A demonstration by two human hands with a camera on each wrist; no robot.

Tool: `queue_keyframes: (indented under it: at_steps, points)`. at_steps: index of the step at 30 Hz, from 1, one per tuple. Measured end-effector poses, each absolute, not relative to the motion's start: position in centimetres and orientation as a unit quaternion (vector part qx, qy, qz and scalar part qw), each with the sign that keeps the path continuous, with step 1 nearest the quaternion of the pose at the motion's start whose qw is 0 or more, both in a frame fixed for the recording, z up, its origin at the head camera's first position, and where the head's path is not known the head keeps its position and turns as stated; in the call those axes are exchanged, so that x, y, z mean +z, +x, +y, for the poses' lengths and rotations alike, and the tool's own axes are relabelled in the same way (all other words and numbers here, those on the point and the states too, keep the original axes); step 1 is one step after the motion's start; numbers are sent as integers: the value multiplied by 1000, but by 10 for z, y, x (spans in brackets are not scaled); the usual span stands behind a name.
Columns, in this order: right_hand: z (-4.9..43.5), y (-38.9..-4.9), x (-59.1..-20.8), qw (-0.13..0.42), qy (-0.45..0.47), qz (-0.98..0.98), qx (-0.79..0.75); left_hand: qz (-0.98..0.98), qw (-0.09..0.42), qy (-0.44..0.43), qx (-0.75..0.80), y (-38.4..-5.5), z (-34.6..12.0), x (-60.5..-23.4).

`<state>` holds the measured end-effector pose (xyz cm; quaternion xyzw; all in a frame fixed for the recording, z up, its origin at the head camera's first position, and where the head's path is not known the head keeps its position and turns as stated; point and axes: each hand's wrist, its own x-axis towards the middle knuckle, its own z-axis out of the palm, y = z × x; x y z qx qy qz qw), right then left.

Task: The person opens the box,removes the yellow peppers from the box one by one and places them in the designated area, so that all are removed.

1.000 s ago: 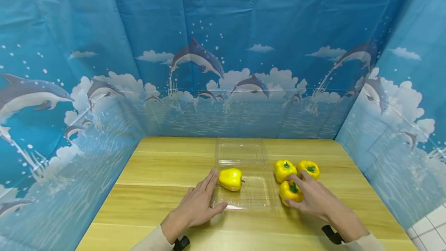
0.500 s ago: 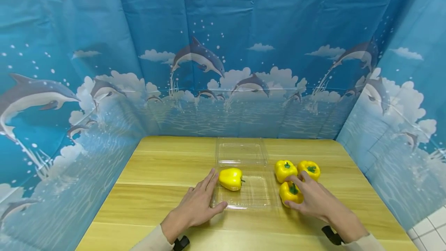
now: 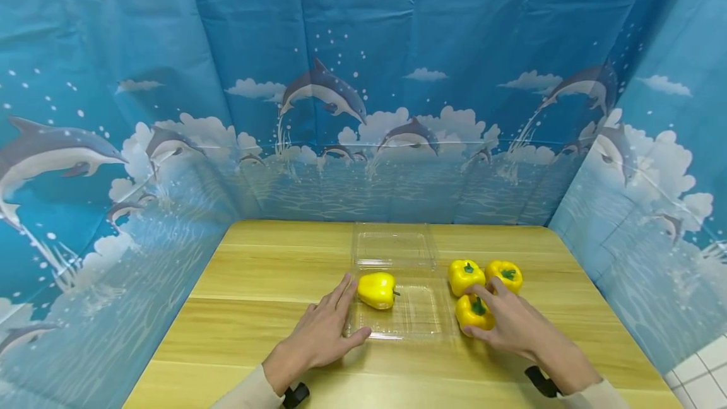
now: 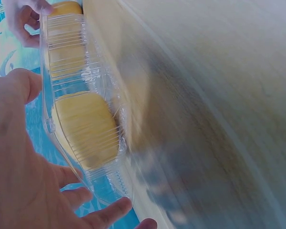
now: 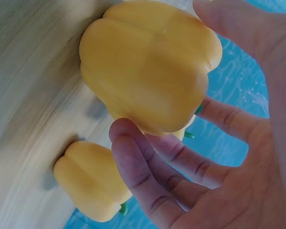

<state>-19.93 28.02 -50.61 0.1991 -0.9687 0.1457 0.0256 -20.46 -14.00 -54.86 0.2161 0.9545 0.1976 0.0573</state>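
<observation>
A clear plastic clamshell box [image 3: 417, 315] lies unfolded on the table, its lid [image 3: 393, 248] laid back towards the wall. Inside its left part, a yellow bell pepper [image 3: 375, 290] rests on its side, stem to the right. My left hand [image 3: 318, 336] is at the box's left edge, fingers spread and fairly straight, thumb near the front left corner. To the right of the box, my right hand [image 3: 511, 320] grips a yellow bell pepper [image 5: 148, 67] between thumb and fingers. That pepper still appears to sit on the table.
Two more yellow bell peppers [image 3: 466, 278] [image 3: 503, 275] stand just behind the gripped one, stems up. The wooden table [image 3: 255, 283] ends at a blue dolphin-print curtain [image 3: 392, 81] at the back and sides.
Both hands and the peppers keep their places. Only the head view shifts very slightly.
</observation>
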Motion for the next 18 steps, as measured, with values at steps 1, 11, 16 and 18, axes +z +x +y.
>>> queue_keyframes:
  at_steps: [1, 11, 16, 18]
  points:
    - [280, -199, -506, 26, 199, -969, 146, 954, 57, 216, 198, -205, -140, -548]
    - [280, -198, -501, 28, 190, -970, 147, 953, 56, 220, 199, -206, -139, -549]
    - [281, -198, -498, 45, 192, -971, 133, 953, 54, 221, 199, -207, -139, -550]
    - [281, -197, -496, 58, 192, -971, 127, 953, 53, 222, 200, -207, -139, -551]
